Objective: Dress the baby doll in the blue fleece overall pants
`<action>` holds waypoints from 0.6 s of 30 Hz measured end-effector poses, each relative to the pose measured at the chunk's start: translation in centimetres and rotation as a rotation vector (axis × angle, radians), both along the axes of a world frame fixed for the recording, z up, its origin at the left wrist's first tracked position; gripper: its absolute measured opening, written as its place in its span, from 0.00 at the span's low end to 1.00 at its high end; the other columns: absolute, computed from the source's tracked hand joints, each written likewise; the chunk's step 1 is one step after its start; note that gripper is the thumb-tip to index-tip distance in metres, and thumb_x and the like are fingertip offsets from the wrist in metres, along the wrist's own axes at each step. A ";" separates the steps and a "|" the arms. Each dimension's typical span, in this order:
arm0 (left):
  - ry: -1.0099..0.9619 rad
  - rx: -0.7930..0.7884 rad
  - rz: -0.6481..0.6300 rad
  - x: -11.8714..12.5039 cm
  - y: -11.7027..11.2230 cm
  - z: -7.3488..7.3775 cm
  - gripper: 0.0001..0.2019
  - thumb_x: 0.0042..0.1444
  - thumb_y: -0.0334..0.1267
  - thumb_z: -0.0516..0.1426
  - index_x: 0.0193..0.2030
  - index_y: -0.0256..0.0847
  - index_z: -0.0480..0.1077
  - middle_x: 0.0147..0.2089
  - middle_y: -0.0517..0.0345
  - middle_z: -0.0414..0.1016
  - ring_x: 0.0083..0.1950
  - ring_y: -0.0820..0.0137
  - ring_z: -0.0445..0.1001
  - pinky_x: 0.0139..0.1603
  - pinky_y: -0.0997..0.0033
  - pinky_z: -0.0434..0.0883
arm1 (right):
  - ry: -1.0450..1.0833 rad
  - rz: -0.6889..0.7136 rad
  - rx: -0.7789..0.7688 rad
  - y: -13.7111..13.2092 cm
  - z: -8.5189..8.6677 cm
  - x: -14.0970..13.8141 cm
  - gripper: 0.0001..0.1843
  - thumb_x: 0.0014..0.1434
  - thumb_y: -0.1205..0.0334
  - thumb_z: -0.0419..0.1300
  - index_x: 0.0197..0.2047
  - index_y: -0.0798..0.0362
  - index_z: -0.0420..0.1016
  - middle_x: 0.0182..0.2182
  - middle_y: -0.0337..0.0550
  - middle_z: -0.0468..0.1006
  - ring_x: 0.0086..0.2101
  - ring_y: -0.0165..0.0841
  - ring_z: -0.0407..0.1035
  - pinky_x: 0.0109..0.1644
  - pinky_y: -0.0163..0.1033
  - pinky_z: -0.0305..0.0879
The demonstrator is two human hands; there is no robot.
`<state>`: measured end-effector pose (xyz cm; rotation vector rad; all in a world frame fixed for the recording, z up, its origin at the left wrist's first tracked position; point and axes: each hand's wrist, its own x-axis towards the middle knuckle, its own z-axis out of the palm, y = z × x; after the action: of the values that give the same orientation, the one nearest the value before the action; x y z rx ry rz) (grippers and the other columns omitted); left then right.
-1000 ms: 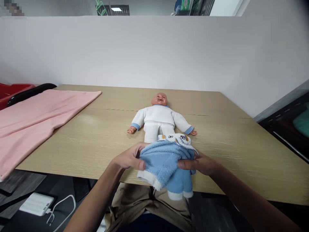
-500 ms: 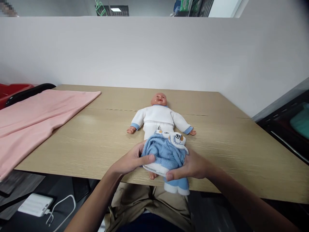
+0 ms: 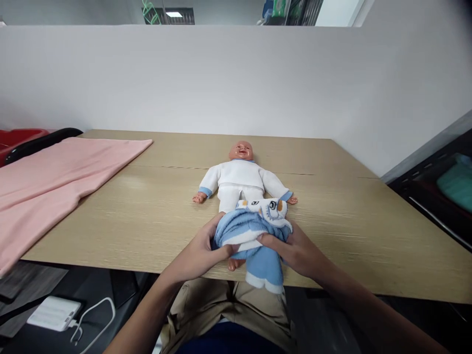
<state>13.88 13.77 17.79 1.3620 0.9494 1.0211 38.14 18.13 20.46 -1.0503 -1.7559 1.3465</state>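
Observation:
A fluffy blue baby garment (image 3: 254,223) with white trim and an embroidered animal face is bunched up between my hands, over the doll's legs. My left hand (image 3: 204,248) grips its left side, thumb on the white hem. On the other side my right hand (image 3: 295,246) is closed on it, thumb pressing the same hem. A blue tube-like part (image 3: 264,270) with a white cuff hangs below, past the table edge. The baby doll (image 3: 241,172) lies on its back in white clothes with blue cuffs, head away from me. One bare foot shows beneath the garment.
The wooden table (image 3: 158,196) meets a white partition (image 3: 221,78) at the back. Pink cloth (image 3: 66,182) drapes over the left side beside a red container (image 3: 22,137). A white power bank (image 3: 54,313) with a cable lies lower left. A dark bin (image 3: 442,182) stands right.
The white hem has been turned upward and the right thumb has moved up with it. More of the hanging blue part shows. The doll stays in place.

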 end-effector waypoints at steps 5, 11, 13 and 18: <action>0.132 0.049 0.189 1.3 0.3 0.7 0.15 0.68 0.42 0.60 0.58 0.42 0.76 0.48 0.54 0.82 0.55 0.56 0.79 0.58 0.60 0.76 | -0.028 0.126 -0.230 0.7 -0.5 0.0 0.18 0.59 0.44 0.73 0.43 0.49 0.85 0.40 0.45 0.89 0.44 0.46 0.84 0.50 0.50 0.82; 0.225 -0.001 0.220 2.4 -0.5 0.9 0.13 0.68 0.44 0.57 0.55 0.43 0.72 0.46 0.57 0.79 0.53 0.57 0.77 0.57 0.60 0.73 | -0.269 0.023 0.088 -0.1 0.6 -0.9 0.17 0.61 0.57 0.71 0.53 0.47 0.84 0.49 0.47 0.89 0.51 0.49 0.83 0.58 0.54 0.79; 0.293 -0.027 0.219 2.7 -1.2 0.8 0.13 0.69 0.44 0.56 0.56 0.44 0.70 0.46 0.55 0.80 0.56 0.54 0.77 0.58 0.59 0.73 | -0.399 -0.058 0.236 -0.6 1.2 -1.2 0.12 0.62 0.63 0.66 0.50 0.49 0.84 0.46 0.48 0.89 0.46 0.47 0.83 0.55 0.52 0.78; 0.416 -0.084 0.147 2.7 -2.8 -0.1 0.11 0.69 0.45 0.54 0.54 0.45 0.67 0.51 0.50 0.82 0.59 0.50 0.78 0.60 0.55 0.71 | -0.590 0.137 0.220 -1.7 2.2 -1.6 0.09 0.68 0.67 0.61 0.46 0.51 0.83 0.45 0.49 0.89 0.44 0.45 0.82 0.53 0.47 0.76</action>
<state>16.59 10.98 17.71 1.4798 1.4021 0.8071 36.55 16.48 22.63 -1.3047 -2.3795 0.9369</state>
